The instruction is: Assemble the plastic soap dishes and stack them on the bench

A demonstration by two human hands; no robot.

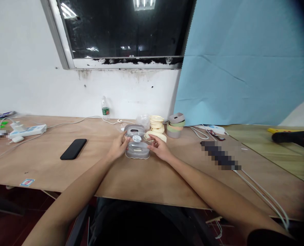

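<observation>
The clear plastic case [137,150] lies on the desk [39,167], long axis crosswise, its ends gripped by the curled left hand [119,147] and right hand [158,147].

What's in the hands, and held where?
The left hand and right hand hold a clear plastic case by its two opposite sides, around the middle.

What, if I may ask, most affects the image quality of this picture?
In the head view, ceiling lights glare in the dark window, the wide lens bows the table edge, the top-right corner falls into dark vignetting, and a pixelated patch obscures something on the tabletop.
</observation>
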